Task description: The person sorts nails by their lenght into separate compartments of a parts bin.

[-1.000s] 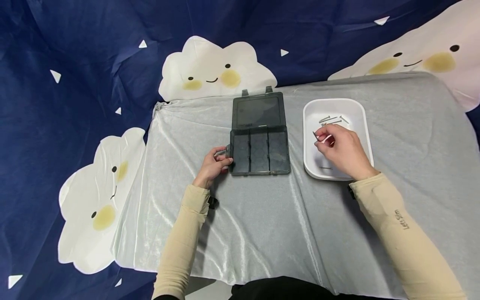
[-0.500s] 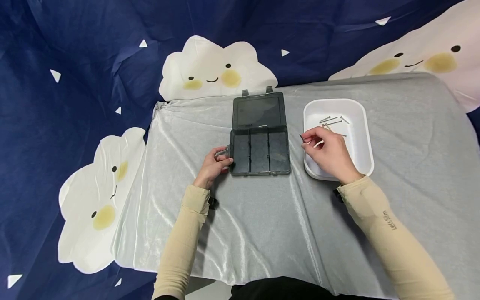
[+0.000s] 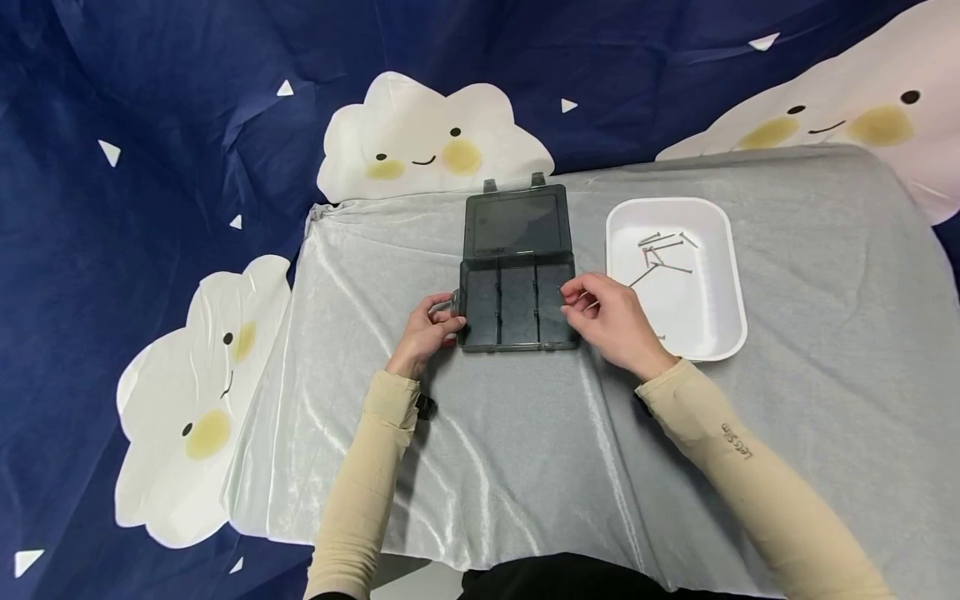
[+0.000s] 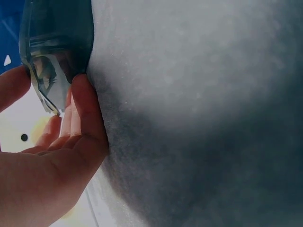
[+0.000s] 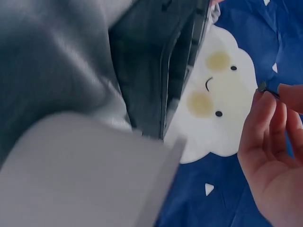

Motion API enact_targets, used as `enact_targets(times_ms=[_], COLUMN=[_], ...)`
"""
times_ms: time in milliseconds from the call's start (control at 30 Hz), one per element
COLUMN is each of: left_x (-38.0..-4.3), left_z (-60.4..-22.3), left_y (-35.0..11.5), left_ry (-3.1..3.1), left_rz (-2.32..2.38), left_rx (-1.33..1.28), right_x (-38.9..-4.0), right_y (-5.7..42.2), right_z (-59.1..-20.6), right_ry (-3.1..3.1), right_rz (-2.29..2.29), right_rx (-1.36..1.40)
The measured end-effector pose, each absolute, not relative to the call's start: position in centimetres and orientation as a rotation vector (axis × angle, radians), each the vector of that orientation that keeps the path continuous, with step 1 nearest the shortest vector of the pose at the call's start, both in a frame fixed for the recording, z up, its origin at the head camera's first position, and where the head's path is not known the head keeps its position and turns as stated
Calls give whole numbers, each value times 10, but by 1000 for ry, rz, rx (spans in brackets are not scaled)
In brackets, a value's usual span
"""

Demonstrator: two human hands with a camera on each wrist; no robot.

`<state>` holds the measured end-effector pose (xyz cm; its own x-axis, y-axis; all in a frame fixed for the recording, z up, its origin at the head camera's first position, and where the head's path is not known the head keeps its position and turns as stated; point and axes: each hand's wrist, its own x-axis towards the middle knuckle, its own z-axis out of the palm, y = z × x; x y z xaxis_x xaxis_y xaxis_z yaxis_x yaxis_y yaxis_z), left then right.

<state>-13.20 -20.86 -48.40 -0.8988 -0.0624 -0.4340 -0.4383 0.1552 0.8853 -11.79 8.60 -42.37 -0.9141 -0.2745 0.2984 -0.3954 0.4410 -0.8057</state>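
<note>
A dark translucent compartment box lies with its lid folded back; dividers split its bottom into three sections. At its left side my left hand grips the handle end, thumb on the near edge. The left wrist view shows fingers around the clear handle. My right hand is at the box's right section, pinching a small nail between thumb and fingertips; its head shows in the right wrist view, the rest is mostly covered. Several thin metal nails lie loose in the white tray.
The tray stands to the right of the box, with a narrow strip of grey cloth between them. This cloth covers the table. Behind it hangs a blue curtain printed with clouds.
My right hand has moved left from over the tray to the box's right section, carrying the nail. My left hand and the box have stayed in place.
</note>
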Motion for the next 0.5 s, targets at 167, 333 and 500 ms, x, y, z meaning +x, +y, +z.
enact_targets(times_ms=[167, 333, 500], left_x=[-132, -132, -132], left_z=[-485, -485, -485], left_y=[-209, -209, -210], left_ry=[2135, 2136, 2141], left_rz=[1813, 1813, 1798], left_rx=[-496, -507, -502], right_x=[-116, -115, -115], right_y=[75, 65, 57], right_z=[-428, -434, -440], right_ry=[-2575, -2597, -2611], right_rz=[1484, 1500, 1515], right_rx=[650, 670, 682])
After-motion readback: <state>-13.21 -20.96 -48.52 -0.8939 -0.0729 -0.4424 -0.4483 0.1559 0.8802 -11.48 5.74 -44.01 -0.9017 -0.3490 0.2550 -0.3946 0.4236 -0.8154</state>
